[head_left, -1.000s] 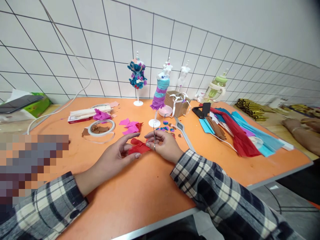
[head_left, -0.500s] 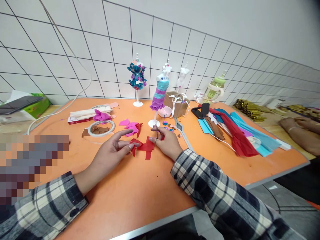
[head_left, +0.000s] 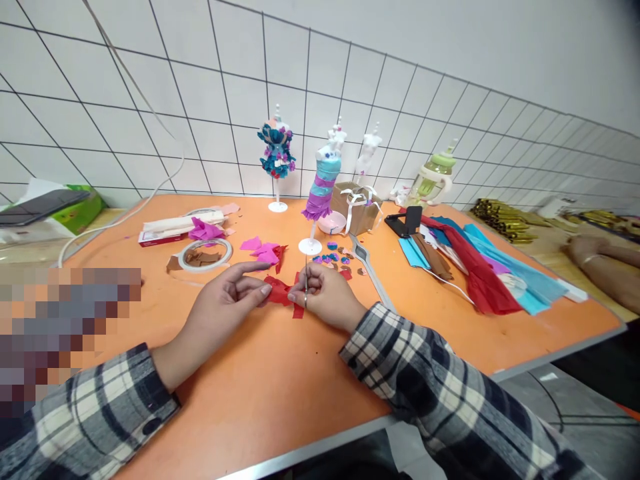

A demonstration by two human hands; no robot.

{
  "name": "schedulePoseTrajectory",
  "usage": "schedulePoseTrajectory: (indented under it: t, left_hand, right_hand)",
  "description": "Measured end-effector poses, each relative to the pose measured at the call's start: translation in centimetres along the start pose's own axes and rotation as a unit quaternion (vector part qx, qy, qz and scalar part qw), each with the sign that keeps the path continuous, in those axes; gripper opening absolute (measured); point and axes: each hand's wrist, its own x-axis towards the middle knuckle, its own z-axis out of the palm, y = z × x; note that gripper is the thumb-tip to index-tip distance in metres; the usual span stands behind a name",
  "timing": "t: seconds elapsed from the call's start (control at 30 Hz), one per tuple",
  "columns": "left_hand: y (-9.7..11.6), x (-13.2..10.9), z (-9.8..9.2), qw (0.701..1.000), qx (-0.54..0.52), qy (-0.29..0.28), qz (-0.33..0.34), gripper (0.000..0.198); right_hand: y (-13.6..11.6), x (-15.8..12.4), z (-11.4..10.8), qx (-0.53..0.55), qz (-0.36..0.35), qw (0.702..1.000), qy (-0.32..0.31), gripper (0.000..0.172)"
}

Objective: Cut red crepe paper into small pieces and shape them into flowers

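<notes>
My left hand pinches the left end of a piece of red tissue paper between thumb and forefinger. At the paper's right end my right hand is closed, its thumb and fingers pressed on the paper. Thin metal tweezers also stand upright in this hand, tip away from me. A red flap hangs below the right fingertips. Just beyond, pink paper scraps lie on the orange table. A small dress form wrapped in turquoise and purple paper stands behind my right hand, on a white base.
Blue, purple and brown discs lie near a pink bowl. Left are a tape roll and a red box. Another dress form, a cardboard box, a bottle and folded papers stand or lie behind. Another person's arm rests right.
My right hand has moved slightly left and closer to my left hand. The red paper between them is bunched shorter, and more coloured discs show beyond the right hand.
</notes>
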Motion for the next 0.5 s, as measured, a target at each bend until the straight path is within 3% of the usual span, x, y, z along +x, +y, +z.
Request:
schedulePoseTrajectory:
  t: [0.17,0.3,0.33,0.4,0.5]
  left_hand:
    - [-0.3,0.5,-0.5,1.0,0.013,0.022,-0.001,0.059]
    - [-0.6,0.5,-0.9,0.991,0.108,0.04,0.072,0.045]
    - [-0.6,0.4,-1.0,0.982,0.151,0.025,0.11,0.038]
    - [-0.6,0.1,-1.1,0.947,0.24,-0.056,0.207,0.029]
    - [-1.0,-0.4,-0.8,0.863,0.336,-0.209,0.315,0.035]
  right_hand:
    - [0.3,0.5,-1.3,-0.048,0.033,0.998,-0.018,0.026]
    - [1.3,1.0,-1.9,-0.212,0.007,0.976,0.049,0.018]
    - [1.5,1.2,-2.0,-0.245,0.0,0.967,0.066,0.016]
    - [1.7,1.3,-2.4,-0.274,-0.009,0.958,0.085,0.012]
    - [1.6,1.4,-2.9,-0.237,-0.016,0.967,0.094,0.011]
